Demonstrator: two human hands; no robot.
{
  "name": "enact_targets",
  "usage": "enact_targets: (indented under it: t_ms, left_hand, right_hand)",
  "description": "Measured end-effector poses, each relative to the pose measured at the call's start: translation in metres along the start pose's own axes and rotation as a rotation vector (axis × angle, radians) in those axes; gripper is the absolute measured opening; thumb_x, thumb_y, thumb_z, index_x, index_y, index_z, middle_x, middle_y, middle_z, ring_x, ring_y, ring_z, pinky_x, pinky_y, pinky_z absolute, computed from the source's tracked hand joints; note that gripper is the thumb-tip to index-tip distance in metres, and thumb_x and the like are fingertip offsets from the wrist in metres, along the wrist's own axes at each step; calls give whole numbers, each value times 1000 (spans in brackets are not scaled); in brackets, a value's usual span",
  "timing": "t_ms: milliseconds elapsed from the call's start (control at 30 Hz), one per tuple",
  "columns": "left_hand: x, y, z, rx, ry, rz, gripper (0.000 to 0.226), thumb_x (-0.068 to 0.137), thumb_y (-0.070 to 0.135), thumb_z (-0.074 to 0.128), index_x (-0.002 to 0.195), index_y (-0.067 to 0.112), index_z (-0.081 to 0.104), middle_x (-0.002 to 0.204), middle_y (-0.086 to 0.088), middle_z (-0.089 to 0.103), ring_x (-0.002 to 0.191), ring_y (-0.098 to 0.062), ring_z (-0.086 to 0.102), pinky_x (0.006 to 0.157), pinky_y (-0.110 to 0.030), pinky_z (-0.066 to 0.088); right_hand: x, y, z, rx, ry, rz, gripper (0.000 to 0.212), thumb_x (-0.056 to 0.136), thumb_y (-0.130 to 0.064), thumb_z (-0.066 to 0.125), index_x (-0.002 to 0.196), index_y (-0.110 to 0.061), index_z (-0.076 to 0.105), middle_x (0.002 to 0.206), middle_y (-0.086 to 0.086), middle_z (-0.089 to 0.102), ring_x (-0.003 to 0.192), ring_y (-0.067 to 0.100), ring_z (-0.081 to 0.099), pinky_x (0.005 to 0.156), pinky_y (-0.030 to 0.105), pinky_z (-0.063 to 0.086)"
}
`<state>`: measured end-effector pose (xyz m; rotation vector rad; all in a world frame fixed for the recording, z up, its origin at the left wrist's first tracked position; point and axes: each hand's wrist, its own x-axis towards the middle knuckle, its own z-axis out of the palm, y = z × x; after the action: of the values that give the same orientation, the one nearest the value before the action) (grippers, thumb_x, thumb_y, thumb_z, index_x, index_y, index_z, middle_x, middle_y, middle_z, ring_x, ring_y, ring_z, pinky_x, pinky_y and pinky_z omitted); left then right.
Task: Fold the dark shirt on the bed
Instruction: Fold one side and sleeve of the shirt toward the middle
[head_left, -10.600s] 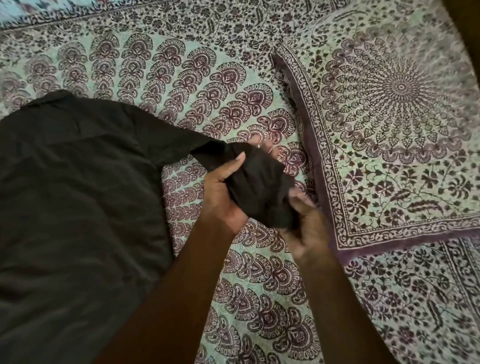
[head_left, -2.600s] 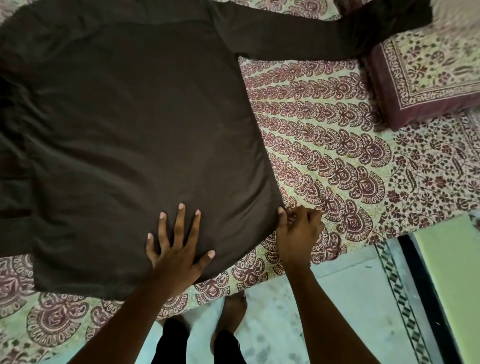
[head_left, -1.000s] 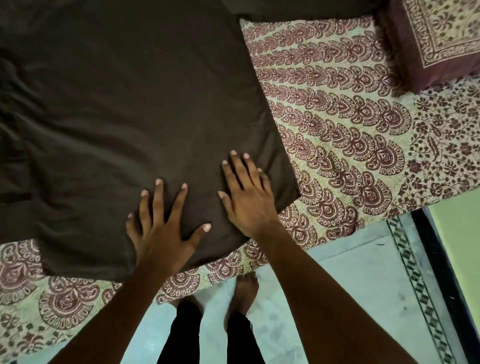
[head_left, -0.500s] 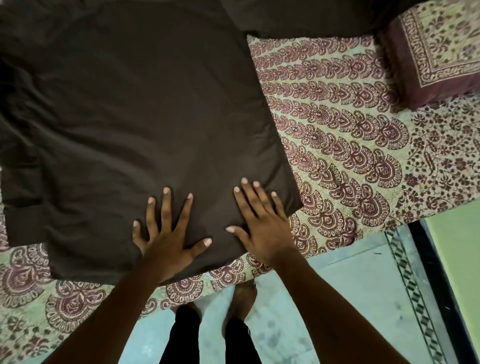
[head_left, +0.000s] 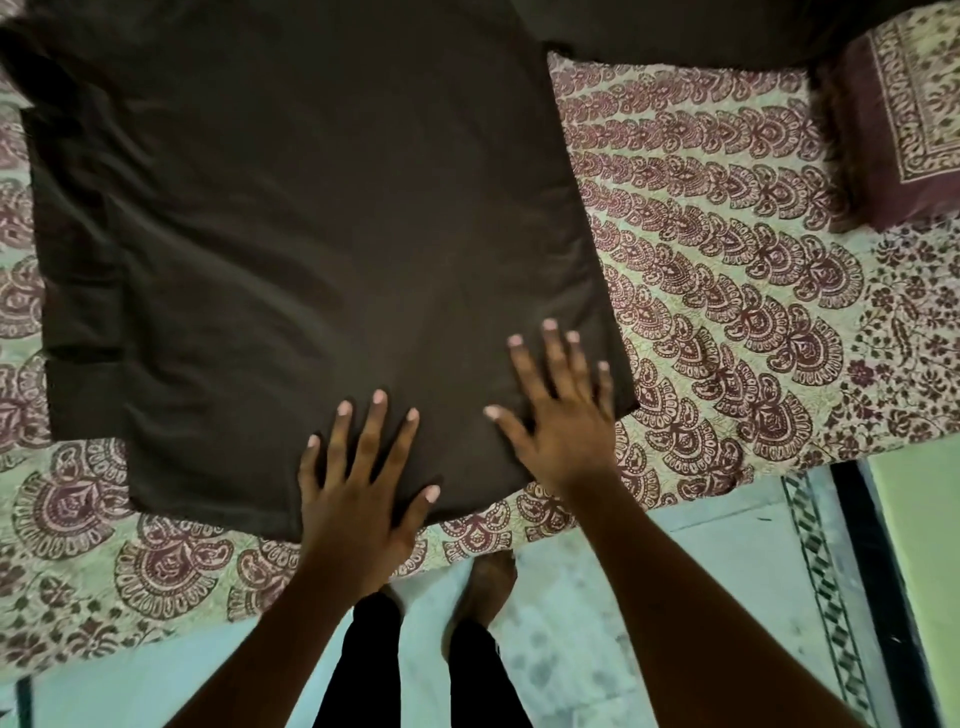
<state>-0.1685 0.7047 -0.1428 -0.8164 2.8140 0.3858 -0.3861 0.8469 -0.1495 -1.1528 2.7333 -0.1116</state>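
The dark shirt (head_left: 311, 218) lies spread flat on the bed, its hem towards me near the bed's front edge. One sleeve runs off along the top right; folded cloth shows along its left side. My left hand (head_left: 358, 488) lies flat on the hem with fingers spread. Beside it, my right hand (head_left: 561, 410) presses palm-down on the lower right corner of the shirt, fingers apart and slightly blurred. Neither hand grips the cloth.
The bed is covered by a cream sheet with maroon paisley print (head_left: 727, 312). A matching pillow (head_left: 904, 114) sits at the top right. Below the bed's edge are the pale floor (head_left: 597, 649) and my feet (head_left: 483, 587).
My right hand let go of the shirt's corner and went flat onto it, then slid back towards the hem. The left hand stayed flat on the hem. The view shifted slightly.
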Motion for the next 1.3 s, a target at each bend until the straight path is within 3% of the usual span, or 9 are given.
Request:
enact_targets:
  t_ms: [100,200,300,500,700,867,967,1133,1300]
  left_hand:
    - [-14,-1,-2,-83,32,-19,76,94,68,45,161,33,32,173,5,17,157,-29,22,116,-58,25]
    - [7,-11,-22,-230,147,-135,67,94,59,49,153,27,45,165,4,33,144,-29,40,108,-54,33]
    - [42,-43,-40,-137,244,-242,68,97,56,46,157,25,37,171,-1,21,154,-30,26,114,-56,29]
    - [8,-99,-19,-50,133,-427,79,96,69,31,165,34,15,175,2,1,161,-29,5,124,-60,16]
    - [-47,-86,-18,-117,120,-572,80,91,66,40,161,30,29,174,4,9,159,-30,12,121,-61,19]
    - [16,-108,-48,-132,267,-321,69,97,49,49,159,20,36,173,0,13,159,-26,12,120,-52,22]
    - [48,-123,-44,-24,190,-170,75,98,55,50,163,28,23,174,3,6,160,-26,9,122,-52,21]
    - [19,-138,-26,49,153,-282,77,99,65,38,165,33,13,174,3,4,160,-23,9,126,-54,13]
    - [-16,-147,-26,2,216,-266,62,102,43,42,158,16,39,170,-3,26,155,-28,28,121,-52,25]
  right_hand:
    - [-12,19,2,83,26,468,90,96,-82,26,167,-31,5,176,10,1,161,35,2,126,62,9]
    - [-3,9,-3,81,84,575,96,97,-81,25,167,-18,9,172,24,4,159,44,2,125,67,10]
    - [23,-22,-9,31,106,310,90,101,-73,35,167,-18,10,174,20,1,161,40,-2,126,60,1]
    - [82,-86,-6,40,-45,-81,81,98,-77,34,165,-42,6,174,10,-18,159,38,-17,127,63,-3]
    - [45,-126,12,-49,-141,-511,82,97,-76,38,166,-40,13,175,9,-9,160,39,-12,122,70,9]
    - [2,-130,17,-84,-201,-958,67,104,-66,36,164,-42,21,176,7,2,162,34,-2,121,70,12]
    - [8,-132,7,-52,-151,-882,65,105,-64,37,164,-39,25,175,9,5,162,30,3,123,63,17]
    - [63,-151,3,-19,-120,-392,79,99,-71,37,166,-35,15,176,7,-7,162,33,-8,127,62,7]
    - [66,-162,19,-157,-193,-964,86,100,-72,36,167,-22,16,175,15,1,162,33,-3,125,62,10]
